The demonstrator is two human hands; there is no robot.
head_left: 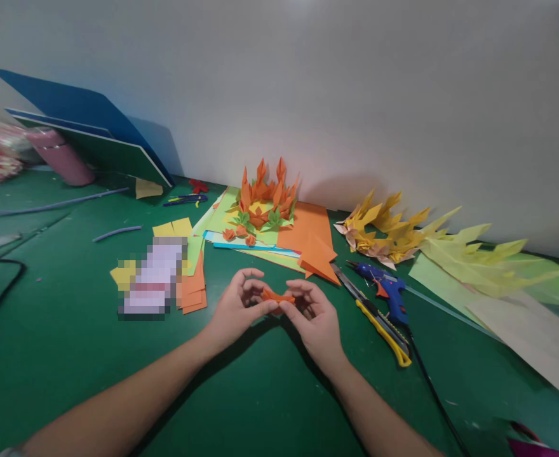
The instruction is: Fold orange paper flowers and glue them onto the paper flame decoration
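Note:
A small folded piece of orange paper (278,297) is held between my two hands above the green table. My left hand (244,301) pinches its left end with the thumb in front. On the other end, my right hand (314,312) grips with thumb and curled fingers. The fingers partly cover the paper. Beyond my hands stands an orange folded-paper crown (267,200) with green and yellow pieces at its base. Small orange paper flowers (240,235) lie in front of it, and loose orange sheets (318,257) lie to its right.
Right of my hands lie a yellow utility knife (383,330) and a blue glue gun (387,289) with its cord. Behind them sits a yellow paper crown (379,228). At left are orange slips (194,292), a pixelated flat object (153,276) and a pink bottle (60,155).

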